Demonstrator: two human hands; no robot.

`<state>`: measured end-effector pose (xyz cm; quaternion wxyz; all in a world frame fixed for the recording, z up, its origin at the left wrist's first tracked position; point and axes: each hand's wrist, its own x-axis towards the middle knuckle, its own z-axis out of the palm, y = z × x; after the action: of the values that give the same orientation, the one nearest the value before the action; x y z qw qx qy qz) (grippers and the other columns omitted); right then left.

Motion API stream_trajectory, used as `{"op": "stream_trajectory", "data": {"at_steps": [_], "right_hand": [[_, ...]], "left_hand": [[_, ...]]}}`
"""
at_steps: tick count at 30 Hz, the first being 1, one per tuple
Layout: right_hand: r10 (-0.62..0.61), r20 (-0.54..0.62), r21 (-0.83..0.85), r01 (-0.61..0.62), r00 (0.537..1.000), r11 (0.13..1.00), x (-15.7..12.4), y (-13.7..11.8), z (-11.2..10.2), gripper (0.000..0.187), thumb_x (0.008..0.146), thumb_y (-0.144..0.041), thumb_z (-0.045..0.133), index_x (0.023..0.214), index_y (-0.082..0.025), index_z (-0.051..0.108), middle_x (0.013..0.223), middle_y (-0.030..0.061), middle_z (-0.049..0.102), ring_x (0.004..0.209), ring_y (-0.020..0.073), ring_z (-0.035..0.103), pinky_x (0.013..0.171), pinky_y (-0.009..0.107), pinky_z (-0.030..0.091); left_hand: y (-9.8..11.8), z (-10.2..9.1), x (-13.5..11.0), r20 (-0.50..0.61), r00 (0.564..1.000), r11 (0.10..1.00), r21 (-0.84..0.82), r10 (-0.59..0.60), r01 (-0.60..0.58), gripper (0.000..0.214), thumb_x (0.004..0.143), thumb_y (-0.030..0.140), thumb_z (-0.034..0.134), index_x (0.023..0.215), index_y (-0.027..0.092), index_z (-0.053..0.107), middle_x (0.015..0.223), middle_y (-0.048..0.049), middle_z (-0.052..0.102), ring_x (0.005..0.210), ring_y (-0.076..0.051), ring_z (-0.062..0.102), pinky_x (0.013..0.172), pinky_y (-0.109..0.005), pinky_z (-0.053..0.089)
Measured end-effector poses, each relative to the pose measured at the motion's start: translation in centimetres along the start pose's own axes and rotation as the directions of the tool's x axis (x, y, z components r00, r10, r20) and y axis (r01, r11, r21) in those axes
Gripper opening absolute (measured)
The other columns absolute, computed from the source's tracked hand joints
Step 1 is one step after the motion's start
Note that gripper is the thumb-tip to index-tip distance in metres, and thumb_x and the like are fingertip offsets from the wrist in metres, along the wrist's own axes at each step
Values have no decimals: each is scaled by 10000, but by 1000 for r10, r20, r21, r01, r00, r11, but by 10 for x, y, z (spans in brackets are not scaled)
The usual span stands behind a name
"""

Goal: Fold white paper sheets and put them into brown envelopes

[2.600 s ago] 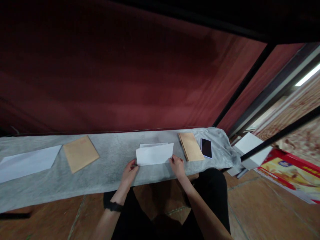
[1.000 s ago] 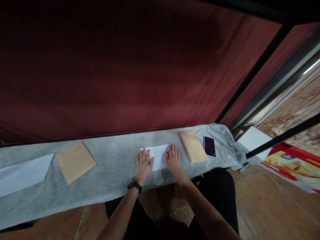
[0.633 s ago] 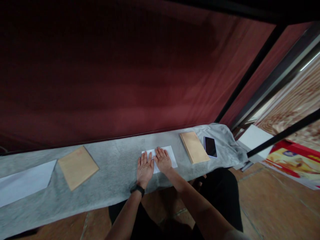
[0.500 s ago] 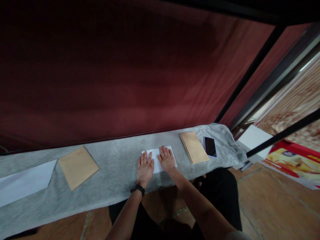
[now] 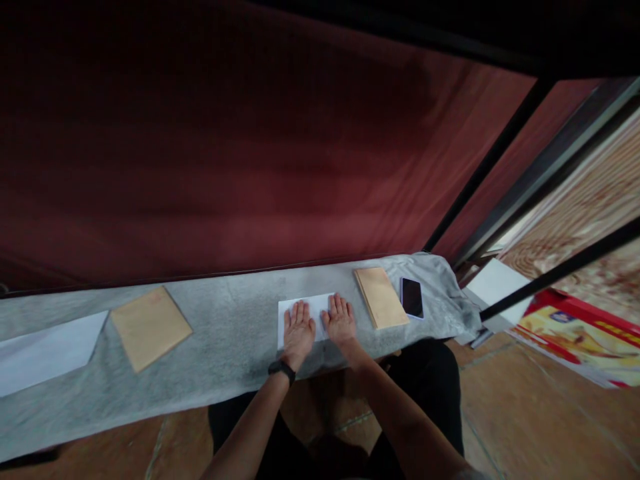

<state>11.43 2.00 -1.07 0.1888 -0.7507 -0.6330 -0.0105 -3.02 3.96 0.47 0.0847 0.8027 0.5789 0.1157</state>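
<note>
A small white sheet of paper (image 5: 317, 303) lies on the grey cloth, at the middle of the narrow bench. My left hand (image 5: 299, 332) rests flat on its left half, fingers stretched out and pointing away from me. On the right edge of the sheet lies my right hand (image 5: 340, 321), also flat with its fingers extended, hiding that edge. Neither hand grips anything. To the right of the right hand is a stack of brown envelopes (image 5: 383, 298). A single brown envelope (image 5: 151, 327) lies farther left, beside large white paper (image 5: 47, 353).
A dark-screened phone (image 5: 412, 297) lies right of the stack. Grey cloth (image 5: 225, 333) covers the bench, which runs along a dark red panel (image 5: 250, 200). Black frame bars (image 5: 480, 173) slant at the right, near a white box (image 5: 497, 287) and a red-and-yellow carton (image 5: 575, 337).
Both hands have slid rightward over the sheet. The left has come in from its left edge, and the right now covers its right edge. The camera view has shifted slightly.
</note>
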Motion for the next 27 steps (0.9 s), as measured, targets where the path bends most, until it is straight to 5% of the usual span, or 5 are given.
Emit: {"op": "stream_trajectory", "data": {"at_steps": [6,19,27], "right_hand": [[-16,96,-19,18,995,1000,0,2,-4,544,1018,-219,324,1543,-79,346,1604,179,313,1489,283,305,1205,491,225],[-28,-37,-28,27,999,999,-1,1,3,541,1046,-321,363,1530,-79,378,1560,199,392,1439,322,378,1174,508,243],[-46,-89,-17,44,995,999,-2,2,8,539,1039,-306,360,1525,-76,385,1556,204,397,1431,321,389,1160,525,267]], "left_hand": [[26,21,8,88,983,983,-99,161,-152,651,972,342,356,1593,210,211,1632,-84,301,1510,-241,275,1241,-504,175],[-19,5,30,-22,998,993,95,66,-64,600,1005,310,258,1568,103,279,1615,-109,336,1532,-223,205,1259,-439,155],[-23,8,-4,-91,986,982,146,136,-122,567,1020,399,291,1539,187,379,1599,-80,374,1522,-275,237,1236,-513,209]]}}
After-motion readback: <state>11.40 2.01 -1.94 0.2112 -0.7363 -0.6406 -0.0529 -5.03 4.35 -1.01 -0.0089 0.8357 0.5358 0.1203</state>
